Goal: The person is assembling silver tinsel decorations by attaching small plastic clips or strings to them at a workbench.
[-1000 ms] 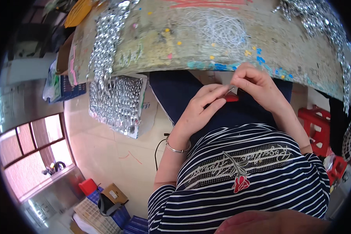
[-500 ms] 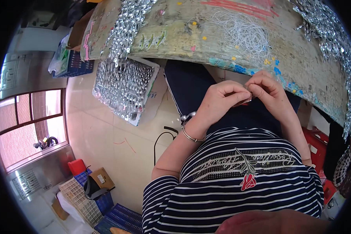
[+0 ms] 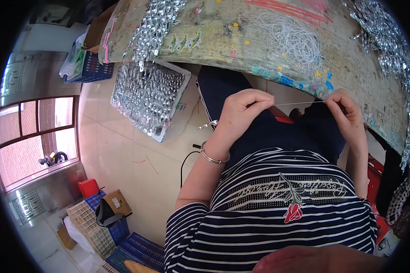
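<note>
A thin white thread [image 3: 298, 103] runs taut between my two hands, above my lap and just off the table's near edge. My left hand [image 3: 248, 111] pinches one end between thumb and fingertips. At the other end, my right hand [image 3: 346, 113] grips the thread the same way, close to the table edge. Beyond my left wrist, a short silver beaded strand [image 3: 207, 126] shows, partly hidden by the hand. On the table, a tangled heap of white thread [image 3: 298, 43] lies just past my hands.
Silver sequin-like strands [image 3: 152, 32] hang over the worn table [image 3: 214, 50] at left, with more silver strands [image 3: 387, 41] at right. Below the left edge is a board of silver pieces [image 3: 146, 98]. Blue crates [image 3: 139, 252] and a cardboard box [image 3: 118, 204] sit lower left.
My hands, close together before, have moved apart, left hand leftward and right hand rightward. The thread now shows stretched between them. The view has shifted slightly.
</note>
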A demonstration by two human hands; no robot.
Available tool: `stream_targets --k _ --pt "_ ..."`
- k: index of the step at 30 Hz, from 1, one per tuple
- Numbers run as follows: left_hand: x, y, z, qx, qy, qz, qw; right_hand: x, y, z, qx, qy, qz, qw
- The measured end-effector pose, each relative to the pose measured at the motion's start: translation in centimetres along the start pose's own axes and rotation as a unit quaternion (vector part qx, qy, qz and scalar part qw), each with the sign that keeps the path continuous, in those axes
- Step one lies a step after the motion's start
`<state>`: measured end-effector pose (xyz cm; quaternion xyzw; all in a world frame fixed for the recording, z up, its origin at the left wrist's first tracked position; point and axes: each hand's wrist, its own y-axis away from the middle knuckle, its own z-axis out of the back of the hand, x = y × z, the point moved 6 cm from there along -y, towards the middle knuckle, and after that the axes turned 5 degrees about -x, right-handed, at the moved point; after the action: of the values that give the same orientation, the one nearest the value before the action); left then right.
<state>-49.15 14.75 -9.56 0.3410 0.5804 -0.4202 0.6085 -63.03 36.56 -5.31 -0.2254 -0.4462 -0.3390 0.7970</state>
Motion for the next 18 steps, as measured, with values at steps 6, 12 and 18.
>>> stream_targets --k 6,12,18 --pt "-2.4 -1.2 -4.6 0.079 0.084 0.102 0.988 4.5 -0.8 -3.0 0.035 -0.004 0.054 0.998" --pt "-1.0 -0.4 -5.5 0.086 0.184 0.166 0.965 3.8 -1.0 -2.8 0.029 -0.031 0.037 0.998" --pt "-0.4 0.2 -4.8 0.079 0.175 0.165 0.967 1.1 -1.0 -0.8 -0.018 -0.111 0.011 0.994"
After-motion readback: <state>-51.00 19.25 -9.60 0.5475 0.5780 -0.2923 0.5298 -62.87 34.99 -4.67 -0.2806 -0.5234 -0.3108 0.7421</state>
